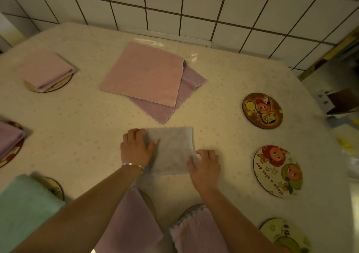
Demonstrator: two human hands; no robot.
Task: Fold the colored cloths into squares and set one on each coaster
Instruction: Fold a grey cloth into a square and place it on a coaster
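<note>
A grey cloth (pixel 172 147), folded to a rough square, lies on the table in front of me. My left hand (pixel 136 148) presses flat on its left edge, and my right hand (pixel 205 164) pinches its lower right corner. Behind it lies an unfolded pink cloth (pixel 143 74) over a purple cloth (pixel 186 89). Three bare cartoon coasters sit to the right: a brown one (pixel 262 110), a white one (pixel 277 170) and a yellow-green one (pixel 283 235). Folded cloths rest on coasters at the left: pink (pixel 45 69), purple (pixel 8 136), green (pixel 25 210). Two more folded cloths, purple (pixel 132 225) and pink (pixel 196 233), lie near me.
The table (pixel 77 120) has a pale dotted cover and stands against a white tiled wall (pixel 174 4). Its right edge drops off to boxes and clutter (pixel 342 101) on the floor side.
</note>
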